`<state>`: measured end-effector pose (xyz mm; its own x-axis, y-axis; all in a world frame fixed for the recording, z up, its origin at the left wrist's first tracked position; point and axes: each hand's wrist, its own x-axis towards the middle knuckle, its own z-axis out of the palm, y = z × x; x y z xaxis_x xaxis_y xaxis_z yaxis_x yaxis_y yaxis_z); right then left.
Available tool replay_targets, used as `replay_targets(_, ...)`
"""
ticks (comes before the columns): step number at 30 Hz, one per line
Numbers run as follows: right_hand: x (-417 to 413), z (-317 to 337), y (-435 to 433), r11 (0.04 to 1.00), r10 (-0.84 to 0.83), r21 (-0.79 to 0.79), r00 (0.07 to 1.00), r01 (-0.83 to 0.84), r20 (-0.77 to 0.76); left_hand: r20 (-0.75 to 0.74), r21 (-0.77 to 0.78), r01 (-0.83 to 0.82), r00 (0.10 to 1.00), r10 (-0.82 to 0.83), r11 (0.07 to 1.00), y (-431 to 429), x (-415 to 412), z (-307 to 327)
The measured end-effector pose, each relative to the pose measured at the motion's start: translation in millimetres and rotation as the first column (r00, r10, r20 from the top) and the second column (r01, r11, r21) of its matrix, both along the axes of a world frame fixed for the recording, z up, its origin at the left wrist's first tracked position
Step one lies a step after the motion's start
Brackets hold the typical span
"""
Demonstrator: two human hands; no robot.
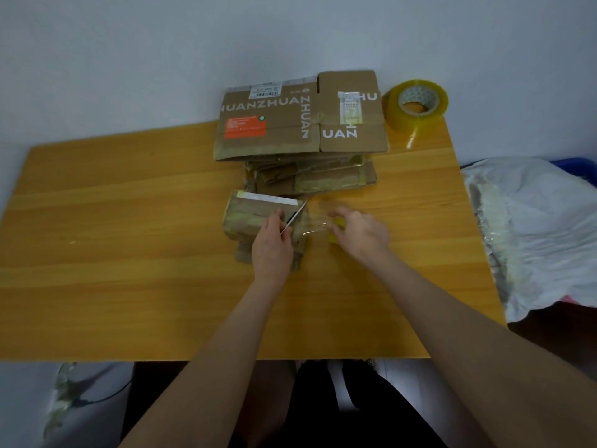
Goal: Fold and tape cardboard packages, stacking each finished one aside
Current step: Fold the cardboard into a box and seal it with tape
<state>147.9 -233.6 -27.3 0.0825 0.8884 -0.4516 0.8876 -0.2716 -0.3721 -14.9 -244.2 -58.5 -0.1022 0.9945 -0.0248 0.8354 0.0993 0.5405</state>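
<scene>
A small folded brown cardboard package (250, 218) lies mid orange wooden surface (129, 189); the left hand (271, 245) pinches a thin blade (294, 217) over it, and the right hand (361, 231) at its 3 o'clock grips a small yellow tape roll (336, 236), with a clear tape strip (313, 225) stretched between

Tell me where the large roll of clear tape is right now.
In the head view, the large tape roll lies on its side at the far right corner of the table, just right of the stack of flattened boxes.
</scene>
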Motion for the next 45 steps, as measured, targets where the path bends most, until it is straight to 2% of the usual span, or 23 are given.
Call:
replay_targets(7, -2.6, 0.1, 1.1, 0.992, -0.125, 0.005, 0.987, 0.126, -0.099, 0.035, 0.110, 0.053, 0.998, -0.057, 0.993, -8.7, 0.0, 14.4)
replay_targets(13, -5.3, 0.6, 1.1, 0.980, -0.197, 0.013, 0.973, 0.200, -0.118, -0.140, 0.182, 0.177, 0.978, -0.152, 0.967, -31.2, 5.2, 30.5)
replay_targets(15, -6.2, 1.3, -0.1, 0.977, -0.205, 0.029, 0.972, 0.210, -0.117, -0.165, 0.111, 0.190, 0.972, -0.170, 0.976, -35.4, 11.0, 40.3)
replay_targets(18, -6.3, 0.8, -1.7, 0.974, -0.217, 0.040, 0.970, 0.222, -0.107, -0.275, -0.111, 0.178, 0.940, -0.202, 0.978, -36.9, 20.6, 52.3)
replay_targets(24, -6.9, 0.9, -3.1, 0.972, -0.228, 0.039, 0.969, 0.233, -0.099, -0.302, -0.224, 0.116, 0.936, -0.182, 0.968, -33.6, 28.6, 63.8)
replay_targets(28, -7.0, 0.7, -2.6, 0.972, -0.225, 0.041, 0.969, 0.230, -0.100, -0.349, -0.235, 0.099, 0.920, -0.179, 0.967, -31.7, 26.8, 64.3)
replay_targets(35, -6.6, 1.0, -0.5, 0.975, -0.217, 0.037, 0.973, 0.221, -0.080, -0.433, -0.239, 0.204, 0.853, -0.292, 0.949, -32.3, 24.2, 65.0)
replay_targets(45, -9.1, 2.2, 4.6, 0.983, -0.161, 0.079, 0.987, 0.163, -0.027, -0.474, -0.242, 0.232, 0.819, -0.324, 0.942, -27.0, 26.3, 63.4)
